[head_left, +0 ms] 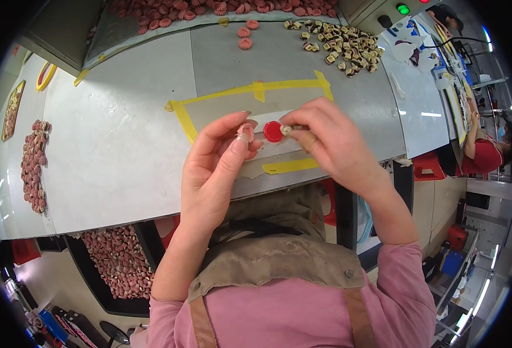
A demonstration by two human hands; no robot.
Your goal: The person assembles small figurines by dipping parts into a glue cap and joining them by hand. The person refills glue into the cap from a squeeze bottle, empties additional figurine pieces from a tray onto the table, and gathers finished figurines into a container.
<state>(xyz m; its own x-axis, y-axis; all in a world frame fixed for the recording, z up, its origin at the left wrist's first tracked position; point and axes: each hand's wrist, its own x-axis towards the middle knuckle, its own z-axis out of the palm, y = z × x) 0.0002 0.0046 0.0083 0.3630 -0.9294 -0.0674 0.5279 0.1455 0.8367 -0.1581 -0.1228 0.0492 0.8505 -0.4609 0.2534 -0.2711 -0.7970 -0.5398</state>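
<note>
Between the thumb and fingers of my left hand (212, 159) is a small pink piece with a ridged, scalloped rim (247, 131), held above the table's front part. My right hand (334, 142) pinches a small cream-coloured piece (287, 130); the fingers hide most of it. Just left of that piece shows a round red disc (273, 132), like a shallow cap or dish, over a pale strip. Whether the cream piece touches the disc I cannot tell. Yellow tape (227, 93) frames this patch of the table.
Many pink scalloped pieces (209, 8) fill a tray at the back; several more (245, 43) lie before it. Cream-and-dark pieces (340, 43) are heaped at the back right. Pink pieces (34, 165) line the left, and a black bin (87, 284) holds more. Another person (485, 153) is far right.
</note>
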